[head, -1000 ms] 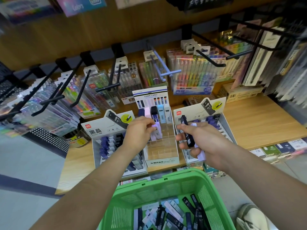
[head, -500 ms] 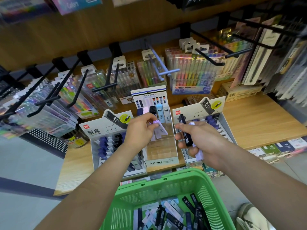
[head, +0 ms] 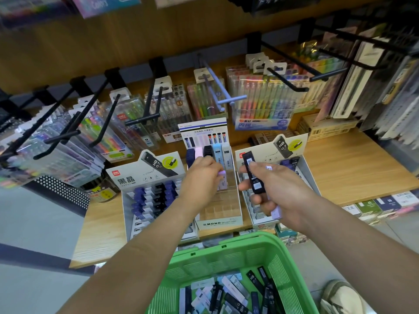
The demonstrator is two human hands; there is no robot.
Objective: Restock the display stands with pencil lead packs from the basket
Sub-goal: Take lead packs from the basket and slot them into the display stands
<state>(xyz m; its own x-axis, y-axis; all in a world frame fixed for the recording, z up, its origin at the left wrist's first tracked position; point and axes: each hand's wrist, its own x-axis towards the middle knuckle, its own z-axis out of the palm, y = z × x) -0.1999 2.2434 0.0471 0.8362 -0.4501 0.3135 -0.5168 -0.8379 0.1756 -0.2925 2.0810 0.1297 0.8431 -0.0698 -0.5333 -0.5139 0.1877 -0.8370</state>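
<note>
My left hand [head: 201,177] pinches a pale lilac lead pack [head: 222,179] over the clear slots of the middle Mono display stand [head: 218,209]. My right hand [head: 272,189] grips a black lead pack [head: 254,175] upright, with lilac packs [head: 277,211] tucked under its fingers. It hovers over the right white display stand [head: 310,171]. A left white stand [head: 145,177] carries rows of dark blue and black packs. The green basket [head: 222,252] sits below, with several black, white and lilac packs [head: 233,293] inside.
Black peg hooks [head: 145,114] with hanging pen sets jut out over the back of the wooden shelf [head: 349,168]. More hung packages crowd the right side. A shoe [head: 340,298] shows by the basket. A perforated black panel [head: 59,191] stands at the left.
My left hand has pushed the lilac pack a little further back and down into the middle stand. My right hand has tipped its black pack more upright.
</note>
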